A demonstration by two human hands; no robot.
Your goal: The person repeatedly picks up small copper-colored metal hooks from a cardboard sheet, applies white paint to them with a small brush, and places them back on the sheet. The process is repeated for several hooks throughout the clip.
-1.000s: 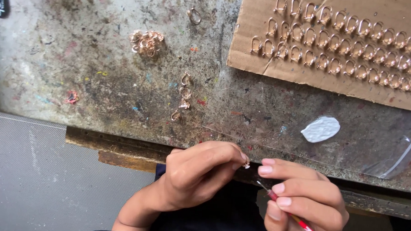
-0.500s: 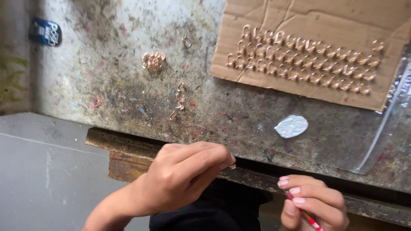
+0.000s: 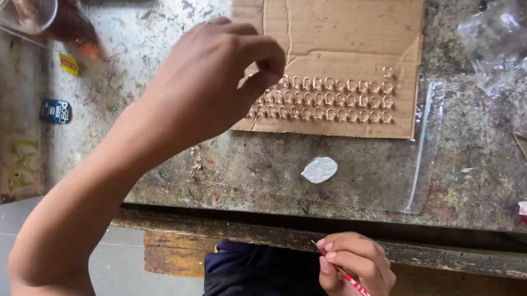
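My left hand [image 3: 210, 85] reaches out over the worn workbench [image 3: 158, 156], thumb and forefinger pinched together at the left end of the rows of small copper-coloured rings [image 3: 329, 100]. Whether a ring sits between the fingertips is hidden. The rings lie in neat rows on a piece of brown cardboard [image 3: 337, 34]. My right hand [image 3: 355, 268] stays low in front of the bench edge, closed on a thin red-and-white stick tool [image 3: 358, 288] with a fine metal tip.
A white blob of putty-like material [image 3: 319, 169] lies below the cardboard. Clear plastic bags [image 3: 427, 148] lie to the right. A glass [image 3: 23, 8] stands at the far left corner, with stickers [image 3: 56, 110] on the bench and loose ring bits [image 3: 194, 163] near the edge.
My left hand has risen from near my lap up and forward to the left end of the ring rows. The right hand stayed low with the tool. The view shifted forward.
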